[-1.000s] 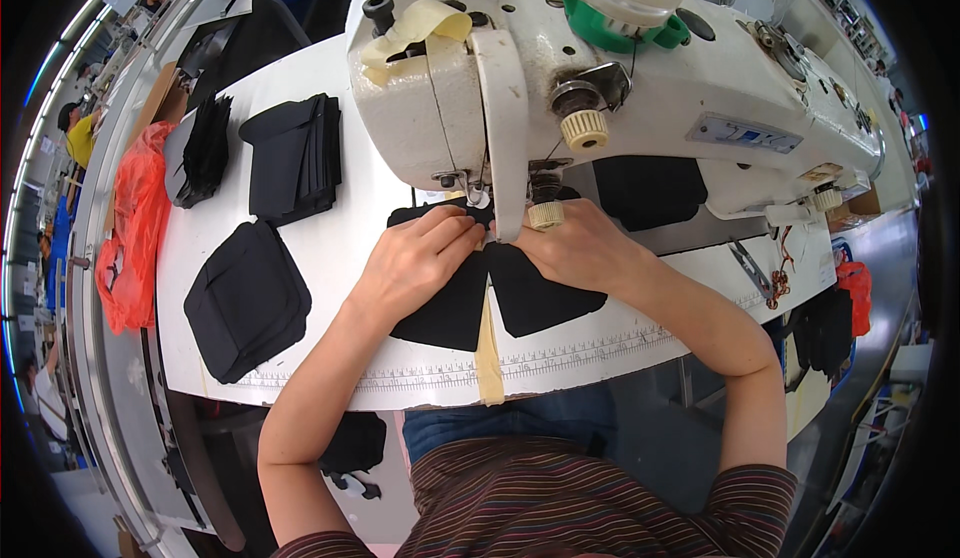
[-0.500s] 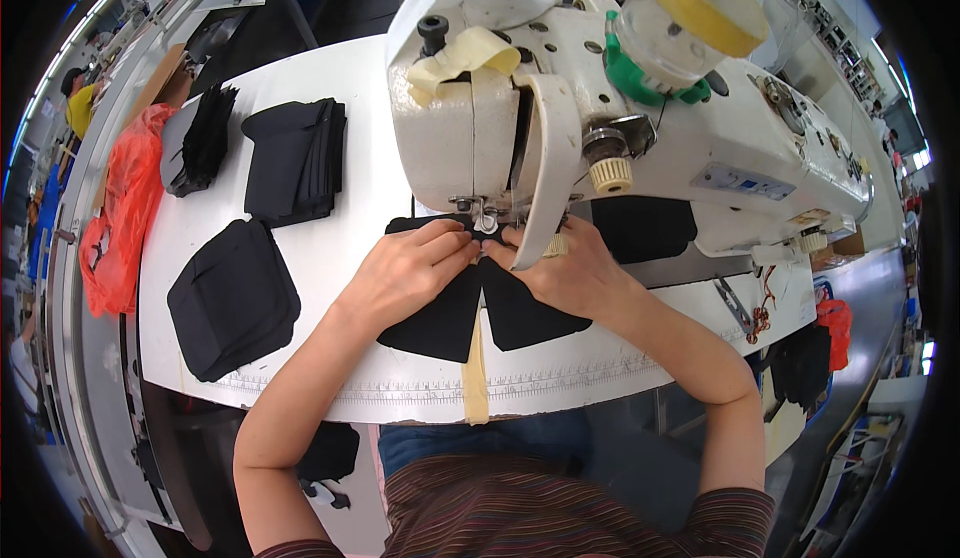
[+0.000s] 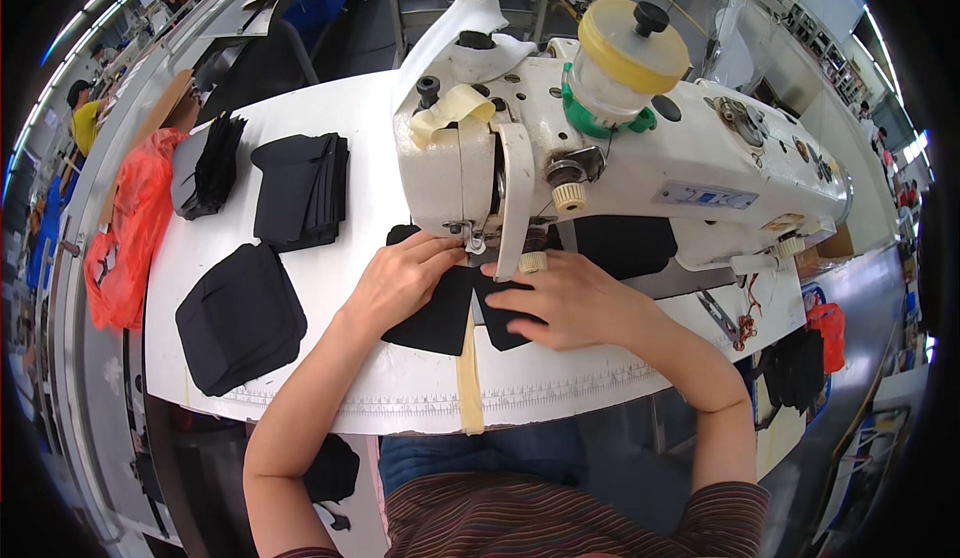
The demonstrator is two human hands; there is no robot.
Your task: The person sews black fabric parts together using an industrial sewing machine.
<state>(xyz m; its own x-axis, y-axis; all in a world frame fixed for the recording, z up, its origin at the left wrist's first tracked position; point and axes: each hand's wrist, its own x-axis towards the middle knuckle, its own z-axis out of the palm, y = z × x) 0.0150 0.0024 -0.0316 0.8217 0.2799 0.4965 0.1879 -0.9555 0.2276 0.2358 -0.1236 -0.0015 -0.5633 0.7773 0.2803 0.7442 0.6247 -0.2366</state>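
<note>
Seeing the table (image 3: 370, 118) from my remote seat: smooth white top, ruler marks along the near edge, rim bent by the fisheye.
Sewing machine (image 3: 635, 193): glossy white painted metal, a bit grubby, chunky arm reaching across from the right.
Black stacks (image 3: 242, 320): three piles of flat matte pieces on the left side, rounded corners, one pile fanned out on edge.
Red bag (image 3: 135, 228): thin crinkly plastic, bunched up by the table's left edge.
Black fabric (image 3: 432, 320): matte, lying under the needle area, two flaps parting toward the wearer in a narrow V.
Right hand (image 3: 570, 303): fingers spread, resting over the right flap, index up near the presser foot; thumb's hidden, so I can't tell if it's pinching.
Left hand (image 3: 405, 283): fingers bunched together, tips on the cloth right beside the foot; can't tell from here if that's a pinch or a press.
Yellow strip (image 3: 469, 383): flat, pale, running from the V to the near edge.
Snips (image 3: 717, 316): slim grey metal, off right, beside a tangle of orange cord (image 3: 747, 318).
</note>
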